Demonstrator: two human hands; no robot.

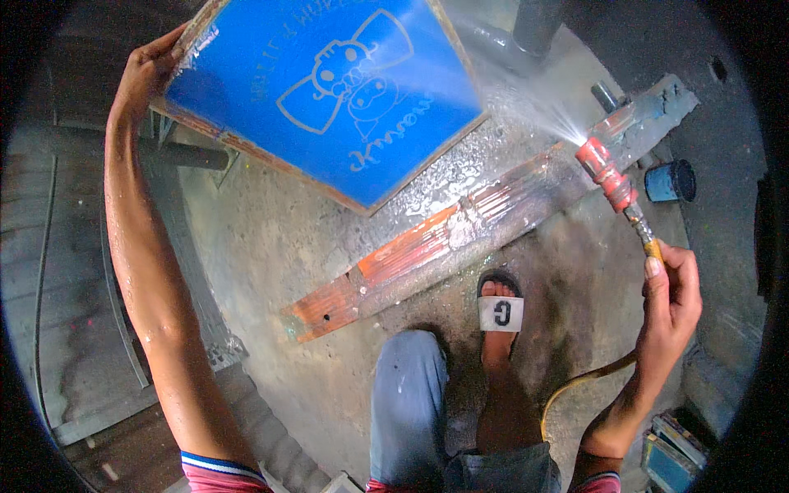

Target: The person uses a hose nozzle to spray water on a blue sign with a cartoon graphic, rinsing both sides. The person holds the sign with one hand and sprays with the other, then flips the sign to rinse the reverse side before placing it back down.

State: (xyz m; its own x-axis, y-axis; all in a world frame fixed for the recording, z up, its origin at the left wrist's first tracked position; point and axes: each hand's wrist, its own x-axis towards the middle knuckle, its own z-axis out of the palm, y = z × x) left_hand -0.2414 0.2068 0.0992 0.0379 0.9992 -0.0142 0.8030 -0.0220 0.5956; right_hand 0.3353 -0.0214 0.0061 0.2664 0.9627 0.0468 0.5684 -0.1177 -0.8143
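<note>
A blue screen-printing frame (320,99), with a pale cartoon animal face and lettering on its mesh, is held up tilted at the top. My left hand (146,76) is closed around its wooden edge at the far left corner. On the right, my right hand (672,300) grips the yellow end of a hose just below a red spray nozzle (606,174). Water fans out of the nozzle toward the upper left and strikes the right part of the mesh. The yellow hose (575,382) trails down behind my right forearm. Drops glisten on my left arm.
A wet wooden plank (403,255) lies diagonally across the concrete floor below the frame. A small blue-and-black bucket (670,181) stands at the right. Flat framed pieces (675,452) lean at the lower right. My sandalled foot (500,308) is near the plank.
</note>
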